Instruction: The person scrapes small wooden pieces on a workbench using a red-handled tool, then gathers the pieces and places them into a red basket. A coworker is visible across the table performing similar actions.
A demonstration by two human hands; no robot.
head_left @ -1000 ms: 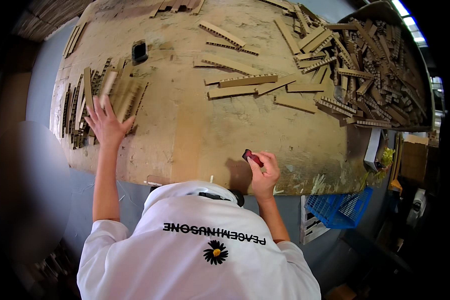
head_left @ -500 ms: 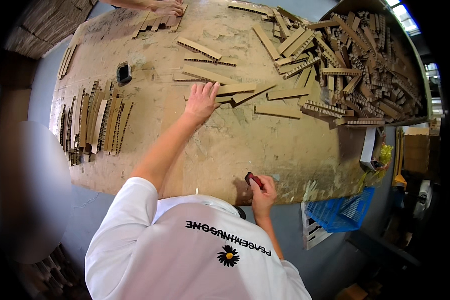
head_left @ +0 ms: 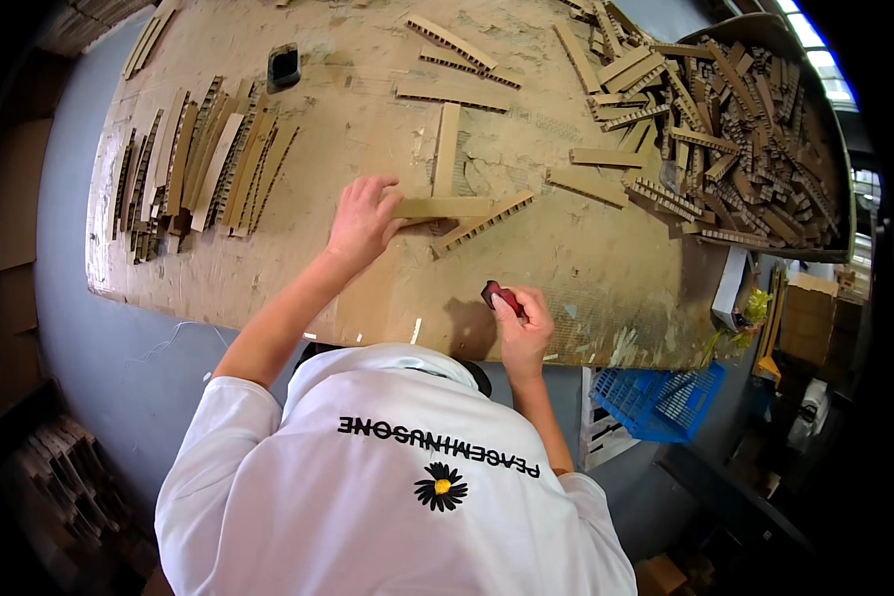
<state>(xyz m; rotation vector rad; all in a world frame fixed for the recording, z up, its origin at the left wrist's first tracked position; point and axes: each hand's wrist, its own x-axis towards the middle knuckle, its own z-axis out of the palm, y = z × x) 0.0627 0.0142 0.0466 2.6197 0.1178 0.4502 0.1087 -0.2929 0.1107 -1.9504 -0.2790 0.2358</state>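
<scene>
My left hand (head_left: pixel 361 221) has its fingers closed at the left end of a brown honeycomb-cardboard strip (head_left: pixel 444 208) lying crosswise. From behind that strip another cardboard strip (head_left: pixel 448 149) extends away from me. A slanted strip (head_left: pixel 484 226), its cells showing along the edge, lies at the right end of the held one. Nearer me and to the right, my right hand (head_left: pixel 526 333) grips a small red-and-black hand tool (head_left: pixel 501 295) above the worktable (head_left: pixel 392 288). Its kind cannot be made out, as the fingers cover part of it.
On the left lies a row of cardboard strips (head_left: pixel 209 164) beside a dark square cup (head_left: pixel 284 67). A large bin (head_left: pixel 848 189) heaped with strips stands at the right, loose strips spilling from it. Below the table's right edge sits a blue plastic crate (head_left: pixel 661 402).
My left hand has moved left and nearer me, bringing strips along; one now points away from me. The view has shifted, and another person's hand at the far edge is out of sight.
</scene>
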